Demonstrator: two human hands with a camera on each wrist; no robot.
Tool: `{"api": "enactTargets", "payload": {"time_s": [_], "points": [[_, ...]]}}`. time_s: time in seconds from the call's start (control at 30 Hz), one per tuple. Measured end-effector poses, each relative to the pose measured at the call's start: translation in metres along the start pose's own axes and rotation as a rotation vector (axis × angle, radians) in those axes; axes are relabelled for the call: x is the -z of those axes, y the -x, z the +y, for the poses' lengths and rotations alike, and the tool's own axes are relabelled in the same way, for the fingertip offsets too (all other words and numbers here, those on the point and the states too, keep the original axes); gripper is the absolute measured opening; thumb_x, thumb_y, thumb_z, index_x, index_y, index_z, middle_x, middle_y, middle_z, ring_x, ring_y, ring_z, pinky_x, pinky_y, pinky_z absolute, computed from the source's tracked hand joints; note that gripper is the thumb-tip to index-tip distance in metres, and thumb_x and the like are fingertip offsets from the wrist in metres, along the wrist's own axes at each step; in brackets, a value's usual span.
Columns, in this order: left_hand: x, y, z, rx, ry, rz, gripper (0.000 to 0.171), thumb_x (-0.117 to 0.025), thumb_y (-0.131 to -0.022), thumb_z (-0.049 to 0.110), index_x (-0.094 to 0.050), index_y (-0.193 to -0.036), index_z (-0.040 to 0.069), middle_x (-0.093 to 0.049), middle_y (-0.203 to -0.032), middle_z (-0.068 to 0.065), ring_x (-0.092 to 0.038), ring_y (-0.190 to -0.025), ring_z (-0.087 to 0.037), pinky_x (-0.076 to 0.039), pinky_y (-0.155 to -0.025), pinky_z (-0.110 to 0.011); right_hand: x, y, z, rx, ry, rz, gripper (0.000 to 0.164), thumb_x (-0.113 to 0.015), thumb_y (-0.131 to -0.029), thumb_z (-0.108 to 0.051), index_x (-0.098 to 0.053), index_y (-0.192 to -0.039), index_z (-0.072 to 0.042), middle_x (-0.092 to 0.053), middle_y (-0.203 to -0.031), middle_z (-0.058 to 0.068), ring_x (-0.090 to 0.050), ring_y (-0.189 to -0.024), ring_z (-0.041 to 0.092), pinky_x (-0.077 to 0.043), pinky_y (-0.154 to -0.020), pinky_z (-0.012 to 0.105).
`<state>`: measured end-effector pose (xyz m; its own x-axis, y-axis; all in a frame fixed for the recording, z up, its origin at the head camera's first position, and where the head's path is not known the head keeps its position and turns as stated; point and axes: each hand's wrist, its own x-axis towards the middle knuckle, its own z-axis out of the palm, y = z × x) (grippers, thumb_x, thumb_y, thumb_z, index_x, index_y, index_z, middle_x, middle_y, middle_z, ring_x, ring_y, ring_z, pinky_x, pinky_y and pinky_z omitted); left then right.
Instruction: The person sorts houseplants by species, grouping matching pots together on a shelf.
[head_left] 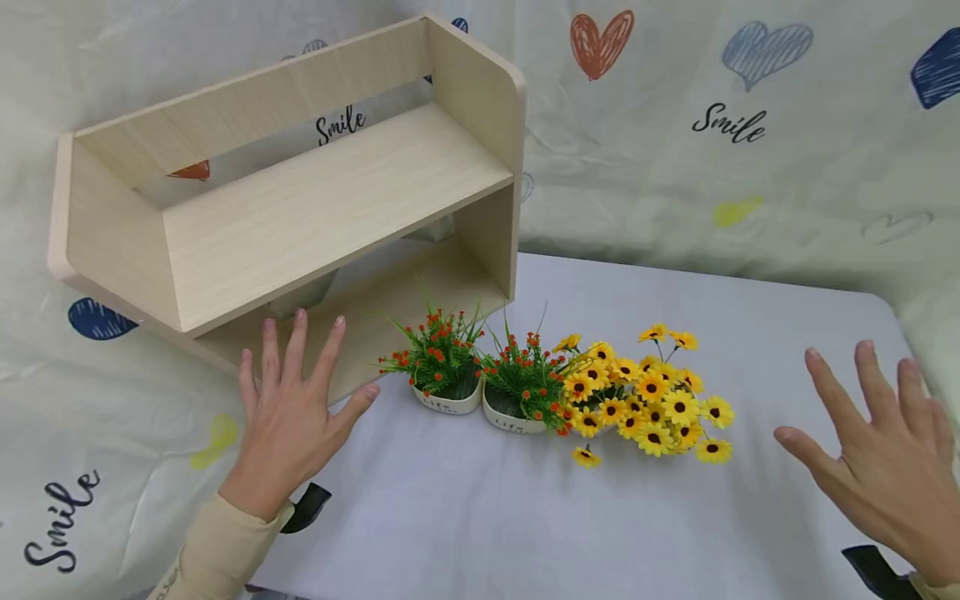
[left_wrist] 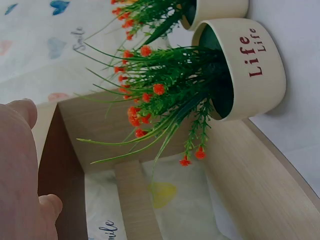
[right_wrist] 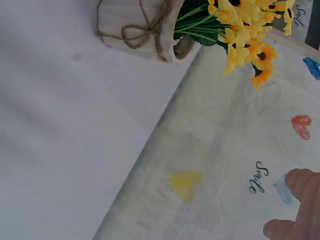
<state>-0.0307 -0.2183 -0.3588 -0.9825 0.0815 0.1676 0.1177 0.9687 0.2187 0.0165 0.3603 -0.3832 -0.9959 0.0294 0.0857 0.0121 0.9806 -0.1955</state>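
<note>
My left hand (head_left: 288, 425), fingers spread, hovers in front of the lower opening of a pale wooden two-tier shelf (head_left: 337, 221) and holds nothing. Just right of it stand two oval cream pots marked "Life", the left pot (head_left: 447, 403) and the right pot (head_left: 513, 419), each with grassy green leaves and small red-orange flowers (left_wrist: 145, 97). Beside them spread yellow artificial daisies (head_left: 652, 404). Their blooms mostly hide what holds them in the head view; a white pot (right_wrist: 132, 22) with a twine bow shows in the right wrist view. Spread and empty, my right hand (head_left: 888, 467) is right of the daisies.
The white table (head_left: 600, 525) bears the plants, with the shelf at its left. Behind hangs a pale cloth (head_left: 652, 183) printed with hearts and "Smile". Black straps circle both wrists, such as the left strap (head_left: 307, 508).
</note>
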Motion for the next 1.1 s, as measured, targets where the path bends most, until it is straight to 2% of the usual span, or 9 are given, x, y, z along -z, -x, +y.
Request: {"api": "enactTargets", "payload": {"time_s": [0.13, 0.3, 0.5, 0.7, 0.87, 0.97, 1.1], "points": [[-0.001, 0.0, 0.0, 0.008, -0.007, -0.001, 0.086, -0.05, -0.095, 0.069, -0.018, -0.166, 0.035, -0.008, -0.176, -0.015, 0.002, -0.162, -0.049, -0.001, -0.12, -0.074, -0.001, -0.002, -0.001, -0.001, 0.003, 0.001, 0.097, -0.046, -0.095, -0.073, -0.003, -0.167, -0.026, 0.018, -0.172, 0.021, 0.024, -0.156, 0.053, 0.015, -0.12, 0.075], [-0.003, 0.003, -0.002, 0.015, -0.011, -0.001, 0.085, -0.051, -0.095, 0.07, -0.017, -0.166, 0.037, -0.009, -0.176, -0.015, 0.002, -0.162, -0.048, -0.002, -0.121, -0.074, -0.003, -0.004, -0.007, -0.025, 0.024, -0.003, 0.097, -0.038, -0.095, -0.077, -0.001, -0.167, -0.024, 0.02, -0.172, 0.019, 0.024, -0.157, 0.051, 0.013, -0.122, 0.073], [-0.003, 0.005, -0.006, -0.012, -0.028, 0.033, 0.085, -0.052, -0.095, 0.068, -0.019, -0.166, 0.035, -0.014, -0.175, -0.017, -0.003, -0.161, -0.049, -0.006, -0.121, -0.073, -0.01, -0.001, -0.012, -0.032, -0.007, -0.009, 0.093, -0.032, -0.097, -0.076, 0.0, -0.167, -0.023, 0.02, -0.172, 0.02, 0.022, -0.157, 0.051, 0.012, -0.122, 0.073], [-0.002, -0.001, -0.004, -0.082, -0.016, 0.107, 0.082, -0.048, -0.096, 0.069, -0.023, -0.165, 0.033, -0.023, -0.173, -0.018, -0.012, -0.16, -0.051, -0.014, -0.119, -0.072, -0.011, -0.008, -0.017, 0.065, -0.166, 0.099, 0.079, -0.029, -0.105, -0.063, -0.012, -0.167, -0.016, 0.007, -0.174, 0.025, 0.013, -0.16, 0.051, 0.013, -0.122, 0.072], [0.001, -0.005, 0.001, -0.122, -0.006, 0.173, 0.084, -0.031, -0.096, 0.078, -0.025, -0.165, 0.031, -0.026, -0.171, -0.019, -0.015, -0.159, -0.052, -0.016, -0.118, -0.071, -0.009, -0.018, -0.023, 0.14, -0.221, 0.174, 0.076, -0.029, -0.106, -0.06, -0.019, -0.165, -0.013, -0.005, -0.173, 0.028, 0.003, -0.16, 0.054, 0.009, -0.122, 0.076], [0.003, -0.006, 0.005, -0.15, -0.011, 0.225, 0.086, -0.023, -0.096, 0.081, -0.027, -0.165, 0.029, -0.03, -0.17, -0.02, -0.016, -0.158, -0.052, -0.017, -0.118, -0.071, -0.007, -0.024, -0.027, 0.168, -0.249, 0.194, 0.075, -0.031, -0.107, -0.058, -0.021, -0.164, -0.011, -0.008, -0.172, 0.028, 0.0, -0.159, 0.056, 0.007, -0.12, 0.078], [0.009, -0.007, 0.011, -0.2, 0.004, 0.32, 0.086, -0.024, -0.097, 0.079, -0.032, -0.163, 0.026, -0.037, -0.165, -0.022, -0.02, -0.158, -0.05, -0.022, -0.115, -0.071, -0.006, -0.033, -0.033, 0.201, -0.279, 0.193, 0.072, -0.034, -0.107, -0.055, -0.022, -0.164, -0.012, -0.011, -0.172, 0.028, -0.002, -0.159, 0.056, 0.007, -0.118, 0.08]]}}
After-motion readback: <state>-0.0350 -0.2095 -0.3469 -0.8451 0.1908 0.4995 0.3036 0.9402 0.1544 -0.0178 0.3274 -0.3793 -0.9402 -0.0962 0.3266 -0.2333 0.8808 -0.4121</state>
